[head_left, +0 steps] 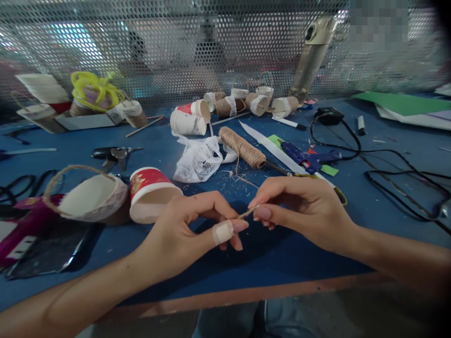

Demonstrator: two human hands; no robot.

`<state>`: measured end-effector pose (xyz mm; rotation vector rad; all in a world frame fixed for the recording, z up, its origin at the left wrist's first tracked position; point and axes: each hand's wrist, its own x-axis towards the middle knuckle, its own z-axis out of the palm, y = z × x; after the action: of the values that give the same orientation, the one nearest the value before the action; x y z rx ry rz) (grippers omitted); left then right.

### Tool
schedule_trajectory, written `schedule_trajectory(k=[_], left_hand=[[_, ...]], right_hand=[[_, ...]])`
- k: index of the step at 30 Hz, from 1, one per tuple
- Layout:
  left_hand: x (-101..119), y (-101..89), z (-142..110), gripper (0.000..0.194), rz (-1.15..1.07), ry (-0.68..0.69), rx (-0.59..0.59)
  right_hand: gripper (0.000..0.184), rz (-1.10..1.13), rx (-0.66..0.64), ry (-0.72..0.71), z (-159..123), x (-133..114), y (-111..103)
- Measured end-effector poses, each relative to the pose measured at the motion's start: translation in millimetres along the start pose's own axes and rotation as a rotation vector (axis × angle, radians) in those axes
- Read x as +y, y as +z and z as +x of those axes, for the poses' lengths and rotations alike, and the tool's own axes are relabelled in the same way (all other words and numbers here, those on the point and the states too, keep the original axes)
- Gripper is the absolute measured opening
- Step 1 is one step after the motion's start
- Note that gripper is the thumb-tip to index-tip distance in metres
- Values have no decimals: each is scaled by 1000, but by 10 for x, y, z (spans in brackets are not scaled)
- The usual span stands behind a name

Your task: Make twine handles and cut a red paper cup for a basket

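Left hand (186, 232) and right hand (310, 211) pinch brown twine (249, 212) between them.

Keys (120, 155) on my remote view's left — a tall bottle (310, 63) before the mesh panel (169, 42), green paper (405, 103) rightward.

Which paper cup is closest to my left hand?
The red paper cup with gold pattern and white rim, beside your left hand. The lace-trimmed cup with brown twine handle sits farther left; the remaining cups are farther back.
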<state>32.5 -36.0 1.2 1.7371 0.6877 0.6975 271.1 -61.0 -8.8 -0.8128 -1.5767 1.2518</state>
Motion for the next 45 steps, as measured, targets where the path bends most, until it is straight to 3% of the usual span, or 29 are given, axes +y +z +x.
schedule_trajectory(k=[11, 15, 20, 22, 26, 30, 38, 42, 45], left_hand=[[-33, -15, 0, 7, 641, 430, 191], [-66, -6, 9, 7, 745, 497, 225], [-29, -9, 58, 5, 617, 376, 128], [-12, -18, 63, 4, 439, 259, 37], [11, -17, 36, 22, 35, -22, -175], [16, 10, 21, 19, -165, -122, -196], [50, 17, 26, 18, -85, -69, -93], [33, 15, 10, 14, 137, 38, -35], [-15, 8, 8, 9, 390, 215, 42]], right_hand=[[6, -203, 68, -150, 10, -8, 20], [10, -282, 80, -205, 8, 8, 21], [5, -314, 77, -211, 7, 3, 13], [3, -318, 73, -212, 4, -10, 4], [6, -294, 22, -232, -1, -26, -17], [5, -281, -8, -248, 8, -30, -21], [4, -287, 46, -171, 8, -18, -2], [5, -245, 33, -155, 14, -18, 0], [3, -224, 19, -119, 21, -27, 2]])
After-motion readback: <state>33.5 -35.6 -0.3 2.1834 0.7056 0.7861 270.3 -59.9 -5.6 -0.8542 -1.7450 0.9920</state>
